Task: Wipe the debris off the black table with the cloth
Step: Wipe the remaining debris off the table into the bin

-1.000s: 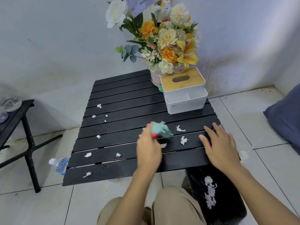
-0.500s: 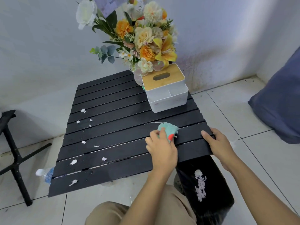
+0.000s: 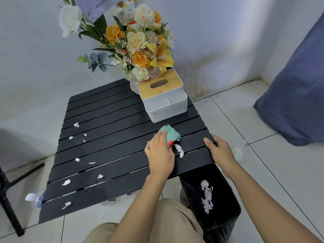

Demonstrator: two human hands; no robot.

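Observation:
The black slatted table carries several white scraps of debris along its left side. A gathered white clump of debris lies just right of my left hand. That hand presses a teal cloth with a red corner onto the slats near the table's right side. My right hand grips the table's right edge, fingers curled over it.
A white tissue box with a wooden lid and a flower bouquet stand at the table's back right. A black-lined bin holding white scraps sits under the front right corner. A plastic bottle lies left on the floor, a blue cushion right.
My left hand and the cloth have shifted slightly back toward me and left, uncovering a gathered white clump beside the cloth. My right hand still holds the table's right edge.

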